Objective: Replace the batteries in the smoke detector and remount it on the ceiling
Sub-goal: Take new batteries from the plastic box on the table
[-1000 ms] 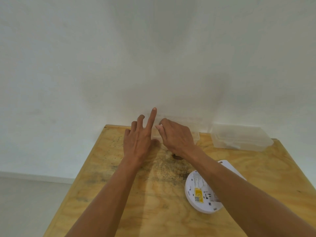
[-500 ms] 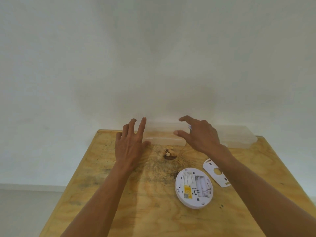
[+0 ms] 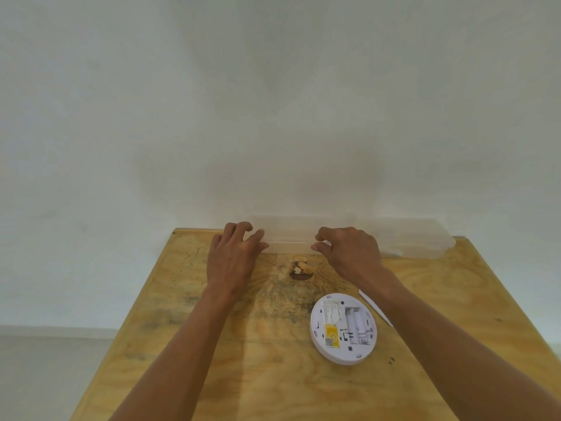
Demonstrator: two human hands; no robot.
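The left hand (image 3: 233, 256) reaches to the far edge of the worktop (image 3: 212, 344), its fingers curled at the left end of a clear plastic box (image 3: 288, 235) that stands against the white wall (image 3: 273, 101). The thumb lies against the box's near left corner; whether the fingers truly clasp the box or only rest on it cannot be told, since the plastic is pale and hard to read against the wall. The right hand (image 3: 349, 253) is at the other end of the same box, fingers bent, thumb and forefinger tips at its front rim in what looks like a pinch. The two hands flank the box, one at each end.

Just right of the right hand, a second clear plastic container (image 3: 425, 241) sits along the wall, touching or nearly touching the first.

Between the hands and nearer the person, a dark knot (image 3: 300, 270) marks the plywood.

The smoke detector (image 3: 343, 328) lies well apart from both hands, on the near right part of the worktop, under the line of the right forearm but not touched by it. It lies back side up, its battery compartment open, with a yellow label beside the compartment. A white battery cover (image 3: 375, 306) lies just beside the detector on its right, largely hidden by the forearm.
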